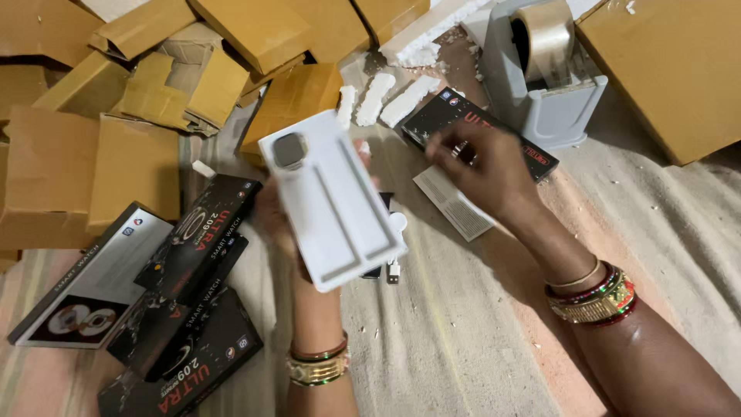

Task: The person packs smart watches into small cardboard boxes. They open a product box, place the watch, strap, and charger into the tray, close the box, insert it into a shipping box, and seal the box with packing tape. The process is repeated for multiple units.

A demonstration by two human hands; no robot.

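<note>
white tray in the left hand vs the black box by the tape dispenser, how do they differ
The white tray is held up in the left hand; the black box lies flat on the cloth beside the grey tape dispenser.
The white tray is plain and holds a watch face; the black box is printed, partly covered by the right hand.
Both are long rectangles.

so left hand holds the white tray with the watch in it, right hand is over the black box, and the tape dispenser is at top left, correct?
Not quite. The head view shows the grey tape dispenser at top right, not top left. The rest holds: the left hand holds the white tray with the watch, and the right hand is over the black box.
</note>
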